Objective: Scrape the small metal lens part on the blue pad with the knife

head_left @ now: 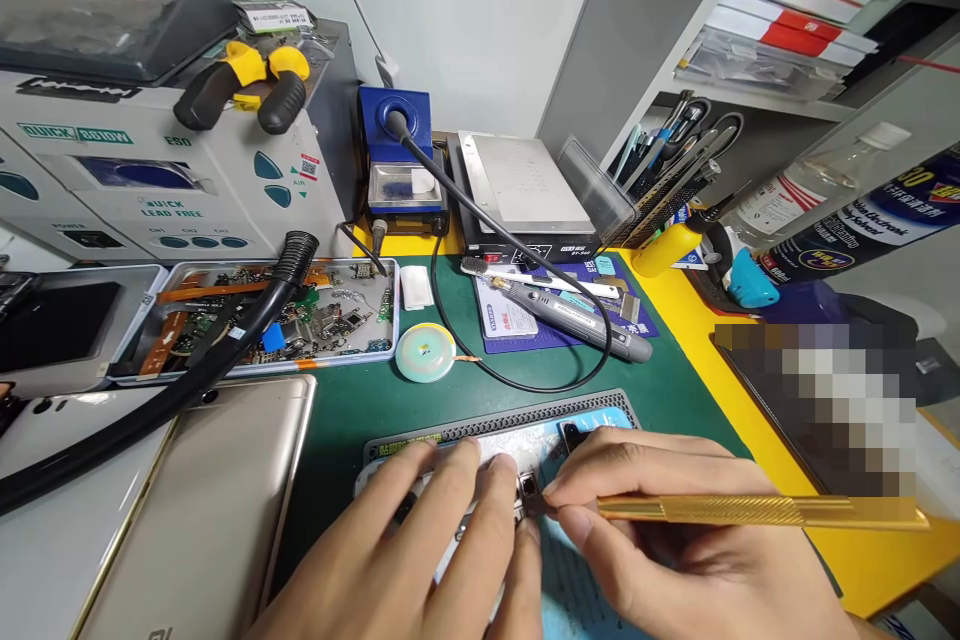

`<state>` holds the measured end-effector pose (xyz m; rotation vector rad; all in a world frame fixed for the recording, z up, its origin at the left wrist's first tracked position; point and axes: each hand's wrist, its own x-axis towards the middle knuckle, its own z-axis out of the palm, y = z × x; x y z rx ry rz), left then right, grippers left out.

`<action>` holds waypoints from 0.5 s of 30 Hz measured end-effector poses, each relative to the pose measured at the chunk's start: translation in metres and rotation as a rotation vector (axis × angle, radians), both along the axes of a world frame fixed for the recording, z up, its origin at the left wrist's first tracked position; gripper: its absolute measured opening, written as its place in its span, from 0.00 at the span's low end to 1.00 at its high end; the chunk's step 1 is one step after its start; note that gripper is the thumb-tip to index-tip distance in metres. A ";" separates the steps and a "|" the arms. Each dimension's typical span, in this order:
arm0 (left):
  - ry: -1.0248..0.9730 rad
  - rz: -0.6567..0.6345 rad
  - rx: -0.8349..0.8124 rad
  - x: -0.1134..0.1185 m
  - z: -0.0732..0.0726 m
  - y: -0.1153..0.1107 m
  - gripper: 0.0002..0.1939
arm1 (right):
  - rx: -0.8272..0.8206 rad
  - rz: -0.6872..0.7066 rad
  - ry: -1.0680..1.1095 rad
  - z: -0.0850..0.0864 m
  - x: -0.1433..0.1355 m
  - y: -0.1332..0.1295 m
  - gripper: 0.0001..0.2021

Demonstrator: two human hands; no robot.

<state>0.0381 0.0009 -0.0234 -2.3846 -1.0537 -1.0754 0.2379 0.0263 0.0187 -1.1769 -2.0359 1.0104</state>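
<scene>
My right hand grips a gold knurled knife-like tool, its tip touching a small dark part near the middle of the work. With fingers spread, my left hand lies over a phone-like device whose edge shows beside the fingers. Most of that device is hidden under the hand. Beneath it is a light-blue pad in a grey perforated frame. A small black part rests near the pad's top, just above my right fingertips.
A gold phone lies at left, below a tray of circuit boards crossed by a thick black hose. Behind are a round coil, a grey rotary tool, a looping cable and a heating plate.
</scene>
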 end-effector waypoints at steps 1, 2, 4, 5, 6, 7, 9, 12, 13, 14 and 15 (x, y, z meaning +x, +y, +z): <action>0.009 -0.001 -0.002 0.000 0.000 0.000 0.16 | 0.001 -0.002 -0.002 0.000 0.000 0.000 0.08; 0.019 -0.003 -0.005 0.000 0.001 0.001 0.16 | 0.006 0.000 0.002 0.001 -0.001 0.001 0.08; 0.026 0.000 0.000 -0.001 0.001 0.001 0.17 | 0.013 -0.001 0.008 0.002 -0.002 0.001 0.08; 0.023 0.004 0.004 -0.001 0.001 0.002 0.17 | 0.017 -0.006 0.009 0.002 -0.002 0.001 0.08; 0.024 0.005 0.006 -0.001 0.001 0.002 0.18 | 0.018 -0.010 0.008 0.002 -0.002 0.001 0.09; 0.025 0.007 0.006 -0.001 0.001 0.003 0.17 | 0.019 -0.015 0.007 0.002 -0.002 0.001 0.09; 0.038 0.011 0.004 -0.001 0.001 0.003 0.17 | 0.019 -0.017 0.014 0.002 -0.001 0.001 0.09; 0.030 0.017 0.018 -0.002 0.001 0.004 0.16 | 0.013 -0.020 0.022 0.001 0.000 0.000 0.09; 0.026 0.018 0.022 -0.002 0.000 0.004 0.16 | 0.010 -0.022 0.020 0.002 0.000 0.000 0.09; 0.025 0.019 0.022 -0.002 0.000 0.004 0.16 | 0.005 -0.022 0.013 0.002 0.000 0.000 0.09; 0.026 0.020 0.018 -0.002 0.001 0.004 0.16 | 0.006 -0.022 0.010 0.002 0.001 0.000 0.09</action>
